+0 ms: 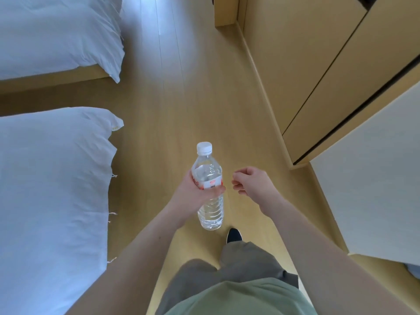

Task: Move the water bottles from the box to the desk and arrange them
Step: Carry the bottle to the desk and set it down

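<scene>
One water bottle is in transit, gripped by the left hand; right hand loosely curled, empty; box and worktop unseen.

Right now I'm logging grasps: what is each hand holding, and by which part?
The left hand holds one water bottle upright, fingers wrapped around its labelled middle. The right hand holds nothing, its fingers loosely curled.
</scene>
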